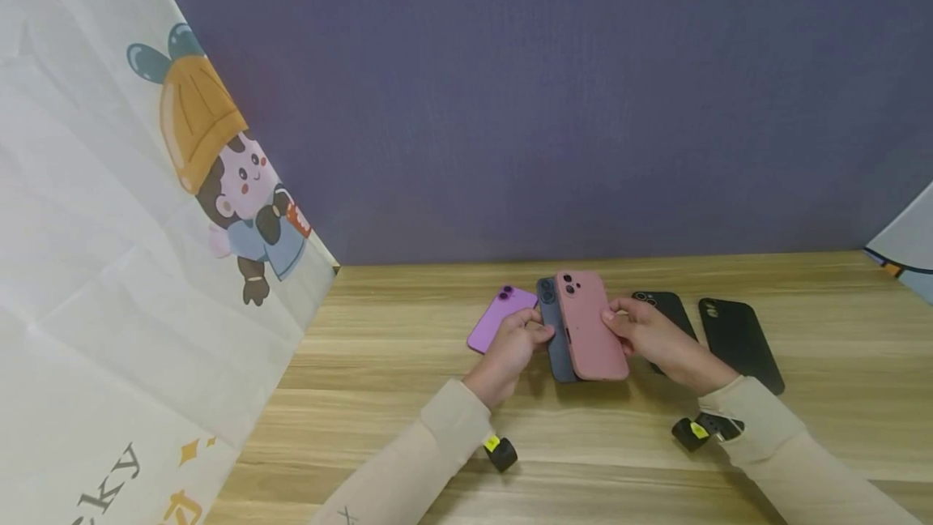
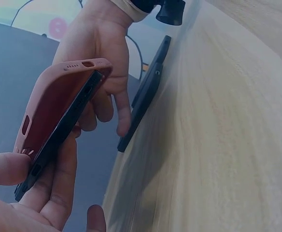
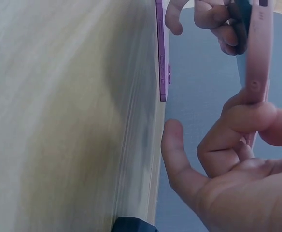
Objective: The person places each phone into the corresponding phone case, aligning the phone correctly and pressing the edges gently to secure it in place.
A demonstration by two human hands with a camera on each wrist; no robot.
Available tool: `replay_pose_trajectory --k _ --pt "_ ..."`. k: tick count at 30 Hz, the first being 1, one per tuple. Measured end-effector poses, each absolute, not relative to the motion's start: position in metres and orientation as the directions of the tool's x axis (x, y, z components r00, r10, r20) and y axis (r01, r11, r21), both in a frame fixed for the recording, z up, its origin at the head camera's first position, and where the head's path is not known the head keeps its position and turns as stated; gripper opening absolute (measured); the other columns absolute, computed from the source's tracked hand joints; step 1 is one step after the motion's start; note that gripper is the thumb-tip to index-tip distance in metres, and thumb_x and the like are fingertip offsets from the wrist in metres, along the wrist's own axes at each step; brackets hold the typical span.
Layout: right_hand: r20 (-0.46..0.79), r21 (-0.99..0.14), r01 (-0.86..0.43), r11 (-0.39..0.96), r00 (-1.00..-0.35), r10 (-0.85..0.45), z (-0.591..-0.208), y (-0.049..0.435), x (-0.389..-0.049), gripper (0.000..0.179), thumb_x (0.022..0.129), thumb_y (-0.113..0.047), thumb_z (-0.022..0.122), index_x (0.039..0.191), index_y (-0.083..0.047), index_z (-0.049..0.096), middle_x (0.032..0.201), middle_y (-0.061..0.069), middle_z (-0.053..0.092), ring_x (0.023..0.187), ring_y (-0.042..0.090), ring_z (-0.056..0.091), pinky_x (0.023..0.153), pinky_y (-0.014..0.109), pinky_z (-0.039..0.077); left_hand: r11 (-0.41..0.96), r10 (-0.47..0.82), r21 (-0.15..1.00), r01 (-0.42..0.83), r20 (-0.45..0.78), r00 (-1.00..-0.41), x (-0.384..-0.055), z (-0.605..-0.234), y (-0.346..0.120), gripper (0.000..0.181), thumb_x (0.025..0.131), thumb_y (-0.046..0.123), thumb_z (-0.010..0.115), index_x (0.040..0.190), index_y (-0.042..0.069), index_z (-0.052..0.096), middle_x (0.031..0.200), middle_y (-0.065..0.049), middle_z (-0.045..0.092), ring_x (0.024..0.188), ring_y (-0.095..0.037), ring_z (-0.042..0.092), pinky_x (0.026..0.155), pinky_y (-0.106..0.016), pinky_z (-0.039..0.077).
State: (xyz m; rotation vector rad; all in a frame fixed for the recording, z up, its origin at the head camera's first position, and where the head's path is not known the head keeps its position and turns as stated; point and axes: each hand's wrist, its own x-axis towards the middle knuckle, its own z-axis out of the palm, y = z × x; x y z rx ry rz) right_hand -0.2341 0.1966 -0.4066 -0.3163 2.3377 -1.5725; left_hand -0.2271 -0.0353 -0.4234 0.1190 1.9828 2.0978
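Observation:
My left hand (image 1: 509,349) pinches the left edge of a dark blue phone (image 1: 555,339), raised over the table. A pink phone case (image 1: 589,326) with camera cutouts overlaps the phone's right part. My right hand (image 1: 651,337) grips that case by its right edge, between thumb and fingers. In the left wrist view the case (image 2: 44,92) stands at an angle to the phone (image 2: 66,125): close together at one long side, apart at the other. Just behind the left hand a purple phone (image 1: 499,321) lies on the wood.
Two black phone cases or phones, one (image 1: 666,310) partly behind the right hand and another (image 1: 739,343) farther right, lie on the wooden table (image 1: 364,411). A dark blue panel (image 1: 583,104) rises behind the table. A white printed cloth (image 1: 109,209) hangs at the left.

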Motion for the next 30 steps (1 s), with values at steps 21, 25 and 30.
replay_pose_trajectory --k 21,25,30 --pt "-0.132 -0.924 -0.024 0.382 -0.917 -0.376 -0.4053 0.1965 -0.2333 0.030 0.112 -0.026 0.039 0.123 0.002 0.045 0.079 0.003 0.046 0.067 0.016 0.046 0.064 0.033 0.042 -0.028 0.244 0.992 -0.124 -0.113 -0.963 -0.2278 -0.4244 -0.0343 0.008 0.097 0.008 0.061 0.103 0.003 0.061 0.091 -0.003 0.075 0.081 -0.014 0.067 0.101 -0.044 0.049" --pt "-0.123 -0.931 -0.031 0.365 -0.912 -0.391 -0.4057 0.1959 -0.2332 0.027 0.112 -0.025 0.039 0.119 0.001 0.044 0.078 0.002 0.046 0.066 0.015 0.046 0.063 0.033 0.043 -0.015 0.252 0.992 -0.127 -0.120 -0.960 -0.2278 -0.4243 -0.0348 0.005 0.097 0.009 0.061 0.101 0.006 0.061 0.091 -0.003 0.075 0.081 -0.014 0.068 0.100 -0.040 0.048" --pt "-0.107 -0.938 -0.043 0.344 -0.908 -0.405 -0.4072 0.1963 -0.2334 0.028 0.112 -0.025 0.040 0.119 0.002 0.044 0.078 0.002 0.047 0.066 0.015 0.047 0.063 0.033 0.043 -0.018 0.249 0.992 -0.126 -0.118 -0.961 -0.2277 -0.4245 -0.0349 0.006 0.097 0.009 0.061 0.102 0.006 0.062 0.091 -0.003 0.075 0.082 -0.015 0.068 0.101 -0.040 0.048"
